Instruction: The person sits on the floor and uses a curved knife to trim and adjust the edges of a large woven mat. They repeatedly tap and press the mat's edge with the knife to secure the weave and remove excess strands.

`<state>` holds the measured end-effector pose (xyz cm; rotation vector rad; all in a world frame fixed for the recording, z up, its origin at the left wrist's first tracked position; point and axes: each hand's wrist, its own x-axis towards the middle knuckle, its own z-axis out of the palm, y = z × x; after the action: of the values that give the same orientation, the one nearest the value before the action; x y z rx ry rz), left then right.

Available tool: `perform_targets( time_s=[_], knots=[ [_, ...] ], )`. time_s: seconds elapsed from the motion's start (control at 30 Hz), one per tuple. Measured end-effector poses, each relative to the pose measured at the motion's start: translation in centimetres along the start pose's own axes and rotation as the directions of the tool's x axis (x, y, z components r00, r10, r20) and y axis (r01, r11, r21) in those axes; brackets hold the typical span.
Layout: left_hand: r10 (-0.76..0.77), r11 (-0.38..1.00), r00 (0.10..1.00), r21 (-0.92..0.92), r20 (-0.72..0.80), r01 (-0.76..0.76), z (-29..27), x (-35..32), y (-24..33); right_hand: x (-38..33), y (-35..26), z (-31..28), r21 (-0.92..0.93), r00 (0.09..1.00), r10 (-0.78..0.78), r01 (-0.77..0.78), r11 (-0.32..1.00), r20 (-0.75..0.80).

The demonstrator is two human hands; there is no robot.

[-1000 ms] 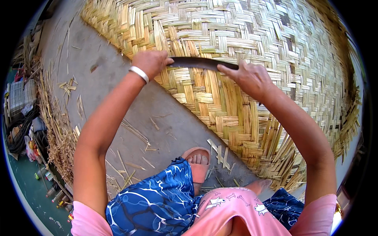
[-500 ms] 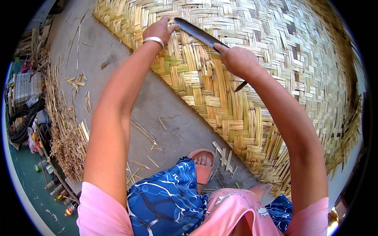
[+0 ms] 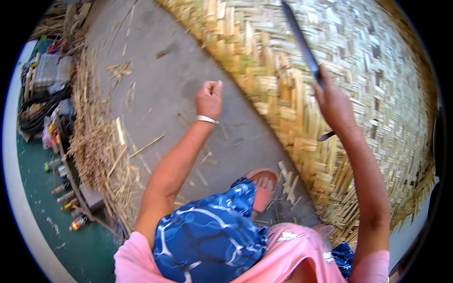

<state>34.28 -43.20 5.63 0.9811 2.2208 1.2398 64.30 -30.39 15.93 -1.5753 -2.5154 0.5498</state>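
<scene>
A large woven mat of split cane or bamboo strips [image 3: 302, 118] covers the right half of the view. Over it my right hand [image 3: 336, 106] is wrapped round a machete [image 3: 302, 41] with a long dark blade pointing up and away. A dark curved tip shows below my wrist. My left hand [image 3: 209, 100], with a pale bangle on the wrist, is closed above the grey floor, left of the mat's edge and apart from it. Its fingers are curled in, and whatever they may hold is hidden.
Loose strips [image 3: 289, 181] lie by my sandalled foot [image 3: 263, 186]. Dry stalks [image 3: 94, 141] are heaped along the left. Beyond them, bottles [image 3: 78, 221], dark cables [image 3: 40, 111] and a crate-like grey object [image 3: 53, 73] lie around a green surface [image 3: 45, 193].
My left hand has left the mat's edge, come nearer over the floor and closed. My right hand has moved right and nearer, the machete turning to point farther away. The view has shifted.
</scene>
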Motion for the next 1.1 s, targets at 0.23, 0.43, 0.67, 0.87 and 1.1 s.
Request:
perform_targets(
  time_s=[0.23,0.43,0.67,0.87,1.1],
  knots=[
    [-0.196,0.962,0.979,0.186,-0.049,0.201,-6.0,-12.6,-2.6,-3.0,1.2,0.6,-0.203,0.950,0.098,-0.038,0.978,0.297],
    [-0.199,0.815,0.834,0.385,-0.514,0.432,-20.8,-11.4,-12.7,-8.4,3.0,1.1,-0.032,0.980,-0.012,0.019,0.999,0.201],
    [-0.539,0.367,0.729,0.661,-0.422,0.654,-33.4,-14.1,-22.7,-11.7,4.5,4.6,-0.132,0.959,0.113,-0.080,0.988,0.260],
    [-0.235,0.602,0.894,0.665,-0.381,0.441,-35.5,-10.3,-22.6,-11.6,4.4,4.9,-0.116,0.963,0.113,-0.087,0.989,0.244],
    [-0.282,0.429,0.838,0.719,-0.468,0.546,-42.3,-2.4,-27.2,-11.4,4.4,4.9,-0.030,0.963,0.102,-0.098,0.995,0.248]
  ],
)
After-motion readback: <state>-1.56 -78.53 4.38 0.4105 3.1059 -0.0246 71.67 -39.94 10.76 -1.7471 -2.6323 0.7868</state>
